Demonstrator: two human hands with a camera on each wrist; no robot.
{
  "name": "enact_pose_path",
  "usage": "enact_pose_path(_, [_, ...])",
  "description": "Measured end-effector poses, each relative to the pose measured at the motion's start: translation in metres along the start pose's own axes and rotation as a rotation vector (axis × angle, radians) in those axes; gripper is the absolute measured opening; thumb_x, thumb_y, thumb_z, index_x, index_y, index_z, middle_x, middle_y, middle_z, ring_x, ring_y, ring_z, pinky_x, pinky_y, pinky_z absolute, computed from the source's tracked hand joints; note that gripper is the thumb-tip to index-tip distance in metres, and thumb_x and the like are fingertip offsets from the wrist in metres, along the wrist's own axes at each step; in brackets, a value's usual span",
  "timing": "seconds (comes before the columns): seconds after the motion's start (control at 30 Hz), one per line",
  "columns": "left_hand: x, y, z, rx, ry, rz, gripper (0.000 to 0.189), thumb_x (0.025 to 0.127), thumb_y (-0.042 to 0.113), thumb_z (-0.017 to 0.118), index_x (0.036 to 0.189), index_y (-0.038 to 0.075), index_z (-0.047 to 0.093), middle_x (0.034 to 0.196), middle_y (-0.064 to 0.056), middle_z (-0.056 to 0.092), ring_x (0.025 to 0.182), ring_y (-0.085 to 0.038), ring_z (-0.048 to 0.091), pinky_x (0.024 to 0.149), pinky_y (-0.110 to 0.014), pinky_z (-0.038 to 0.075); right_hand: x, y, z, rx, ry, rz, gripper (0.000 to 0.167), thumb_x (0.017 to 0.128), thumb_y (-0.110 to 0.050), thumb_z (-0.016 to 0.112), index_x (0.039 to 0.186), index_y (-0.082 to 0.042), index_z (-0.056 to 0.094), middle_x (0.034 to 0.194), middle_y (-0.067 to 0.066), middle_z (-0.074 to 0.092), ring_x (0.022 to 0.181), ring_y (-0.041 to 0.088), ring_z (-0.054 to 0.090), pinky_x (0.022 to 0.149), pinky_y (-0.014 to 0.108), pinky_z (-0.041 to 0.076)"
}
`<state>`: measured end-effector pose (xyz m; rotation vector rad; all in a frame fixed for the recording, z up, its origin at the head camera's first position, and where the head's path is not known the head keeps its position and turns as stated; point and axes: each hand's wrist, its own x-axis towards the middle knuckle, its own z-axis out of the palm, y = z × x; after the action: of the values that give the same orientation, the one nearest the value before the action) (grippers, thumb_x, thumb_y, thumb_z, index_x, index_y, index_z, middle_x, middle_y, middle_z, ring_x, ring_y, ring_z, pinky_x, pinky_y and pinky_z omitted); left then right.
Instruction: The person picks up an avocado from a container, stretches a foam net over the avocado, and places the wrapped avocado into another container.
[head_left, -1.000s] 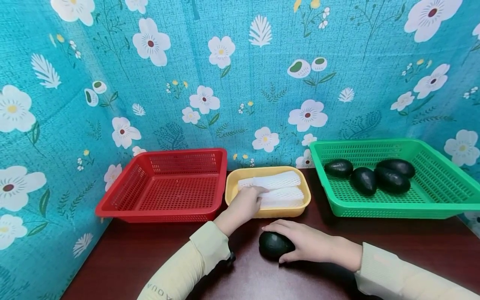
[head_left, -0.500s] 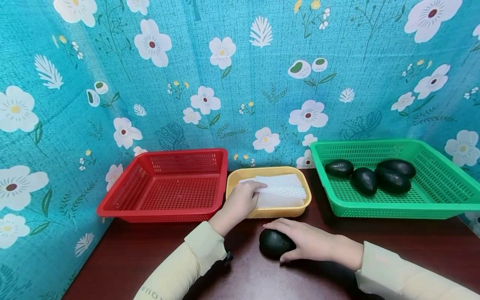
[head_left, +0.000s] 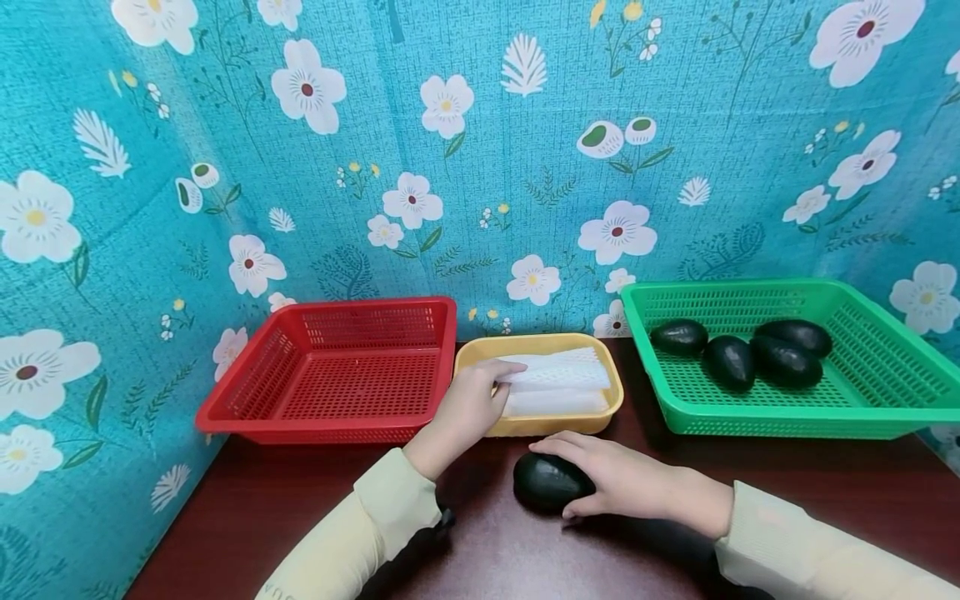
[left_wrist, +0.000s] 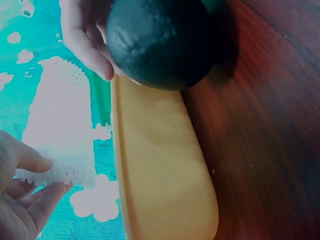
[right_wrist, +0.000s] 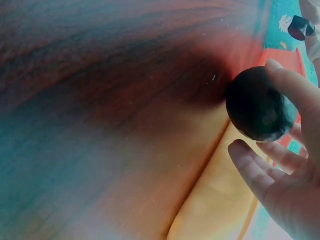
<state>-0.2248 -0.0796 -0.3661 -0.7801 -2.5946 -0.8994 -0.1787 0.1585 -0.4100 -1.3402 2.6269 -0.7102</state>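
Observation:
My left hand (head_left: pixel 471 402) pinches the end of a white foam net sleeve (left_wrist: pixel 62 115) between thumb and fingers, over the left side of a yellow tray (head_left: pixel 555 427). In the left wrist view that sleeve stands up above the tray's edge. More white foam net (head_left: pixel 551 404) lies in the tray beneath it. My right hand (head_left: pixel 611 475) grips a dark, smooth avocado (head_left: pixel 549 483) from its right side, low over the table in front of the tray. In the right wrist view, thumb and fingers (right_wrist: pixel 250 165) curve around the avocado.
A red perforated basket (head_left: pixel 330 425) stands left of the tray. To the right, a green basket (head_left: pixel 780 417) holds several dark avocados (head_left: pixel 783 360). A flowered blue cloth (head_left: pixel 480 167) hangs behind the dark red-brown table (head_left: pixel 300 500).
My left hand has lifted a foam net sleeve off the others and drawn it slightly left. My right hand keeps its grip on the avocado, which has tipped a little.

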Motion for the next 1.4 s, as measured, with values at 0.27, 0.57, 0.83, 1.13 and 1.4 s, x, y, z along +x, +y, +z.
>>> enact_pose_path(0.27, [-0.011, -0.004, -0.005, -0.035, 0.039, -0.009, 0.03, 0.096, -0.002, 0.067, 0.124, 0.005, 0.074, 0.126, -0.015, 0.07, 0.113, -0.027, 0.068, 0.092, -0.04, 0.056, -0.001, 0.001, -0.006, -0.023, 0.051, -0.04, 0.071, 0.087, -0.032, 0.084, 0.147, -0.012, 0.051, 0.141, 0.005, 0.055, 0.126, 0.021, 0.057, 0.102, 0.043, 0.05])
enact_pose_path(0.57, [-0.022, -0.007, -0.01, -0.101, 0.098, -0.01, 0.033, 0.093, -0.004, 0.07, 0.124, 0.004, 0.074, 0.126, -0.015, 0.07, 0.111, -0.027, 0.069, 0.089, -0.039, 0.057, -0.003, 0.0, -0.023, -0.124, 0.213, -0.179, 0.064, 0.087, -0.028, 0.084, 0.142, -0.01, 0.056, 0.136, 0.006, 0.059, 0.119, 0.021, 0.061, 0.095, 0.041, 0.055])
enact_pose_path(0.83, [-0.029, -0.005, -0.013, -0.152, 0.151, -0.006, 0.032, 0.091, -0.006, 0.071, 0.121, 0.005, 0.075, 0.121, -0.013, 0.072, 0.106, -0.024, 0.07, 0.084, -0.037, 0.06, -0.012, -0.004, -0.049, -0.119, 0.305, -0.075, 0.055, 0.087, -0.021, 0.084, 0.137, -0.011, 0.062, 0.129, 0.005, 0.065, 0.105, 0.017, 0.065, 0.083, 0.035, 0.058])
enact_pose_path(1.13, [-0.04, -0.002, -0.019, -0.203, 0.177, -0.037, 0.032, 0.089, -0.006, 0.073, 0.119, 0.005, 0.075, 0.118, -0.013, 0.073, 0.097, -0.023, 0.07, 0.077, -0.038, 0.061, -0.02, 0.004, -0.065, -0.109, 0.489, -0.112, 0.044, 0.076, 0.002, 0.087, 0.114, -0.014, 0.071, 0.115, -0.001, 0.068, 0.088, 0.014, 0.068, 0.075, 0.017, 0.054])
enact_pose_path(1.4, [-0.049, -0.004, -0.019, -0.221, 0.172, -0.045, 0.027, 0.09, -0.004, 0.073, 0.116, 0.004, 0.075, 0.115, -0.01, 0.073, 0.093, -0.02, 0.068, 0.074, -0.033, 0.06, -0.014, 0.002, -0.068, 0.019, 0.604, 0.016, 0.036, 0.081, 0.003, 0.084, 0.108, -0.014, 0.068, 0.101, -0.007, 0.065, 0.082, 0.005, 0.067, 0.074, 0.021, 0.057])
